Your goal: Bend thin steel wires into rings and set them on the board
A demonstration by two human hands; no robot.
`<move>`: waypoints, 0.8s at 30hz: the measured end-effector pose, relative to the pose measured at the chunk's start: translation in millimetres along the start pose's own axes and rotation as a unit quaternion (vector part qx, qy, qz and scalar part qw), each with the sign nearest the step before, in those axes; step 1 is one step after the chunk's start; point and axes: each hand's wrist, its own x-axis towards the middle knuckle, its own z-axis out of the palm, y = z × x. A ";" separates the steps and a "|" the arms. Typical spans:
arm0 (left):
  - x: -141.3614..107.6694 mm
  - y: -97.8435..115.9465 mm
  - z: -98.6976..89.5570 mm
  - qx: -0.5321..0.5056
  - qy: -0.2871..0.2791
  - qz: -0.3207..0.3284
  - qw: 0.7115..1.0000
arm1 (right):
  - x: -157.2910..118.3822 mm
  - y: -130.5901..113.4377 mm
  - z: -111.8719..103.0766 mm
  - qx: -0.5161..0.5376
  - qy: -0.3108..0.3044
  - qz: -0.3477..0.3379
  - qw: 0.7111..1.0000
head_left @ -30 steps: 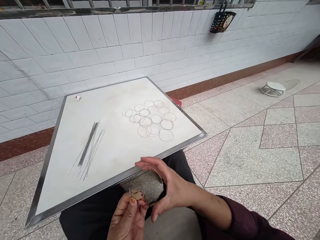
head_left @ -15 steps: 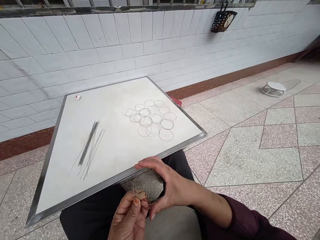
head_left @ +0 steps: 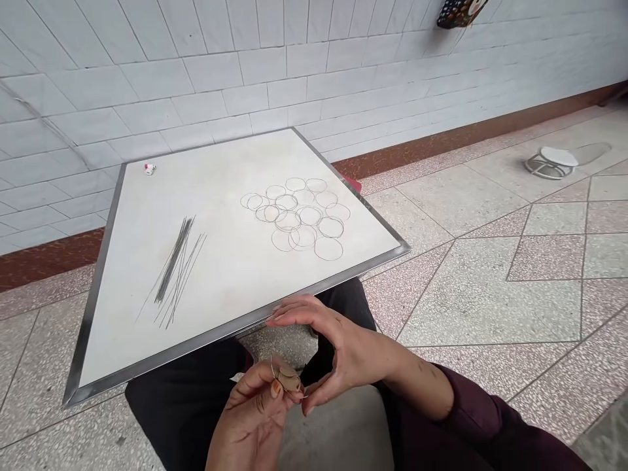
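Observation:
Below the table's front edge, my left hand [head_left: 255, 409] pinches a thin wire loop [head_left: 273, 361] together with a small tan, flat-faced piece [head_left: 288, 378] whose kind I cannot make out. My right hand [head_left: 338, 350] curves in a C shape around the loop's other side, thumb and fingers wide apart. The wire runs in at its thumb; the rest is hidden against the palm. On the white table [head_left: 220, 268] lie several thin wire rings [head_left: 328, 248], partly overlapping, at the right. A bundle of straight wires [head_left: 175, 261] lies at the left.
A small white and red object [head_left: 150, 169] sits at the table's far left corner. The metal table edge [head_left: 235, 326] runs just beyond my hands. Behind stands a tiled wall [head_left: 206, 72] with a hanging dark bag [head_left: 458, 13]. A white round stool [head_left: 552, 162] stands on the floor at right.
The view has tilted down slightly, so the table and wall sit higher. My left hand has turned the tan piece a little and come closer to my right thumb.

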 end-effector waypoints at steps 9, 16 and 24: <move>-0.5 3.1 2.0 0.046 -0.010 -0.009 0.999 | -1.4 4.1 -3.5 -0.032 0.003 -0.029 0.999; 6.7 -1.1 -0.7 0.048 0.015 0.006 0.999 | -1.7 13.8 -0.5 -0.045 0.000 -0.001 0.999; 0.6 -5.4 0.3 -0.011 0.038 0.007 0.999 | -6.2 11.0 1.9 -0.034 0.021 0.018 0.999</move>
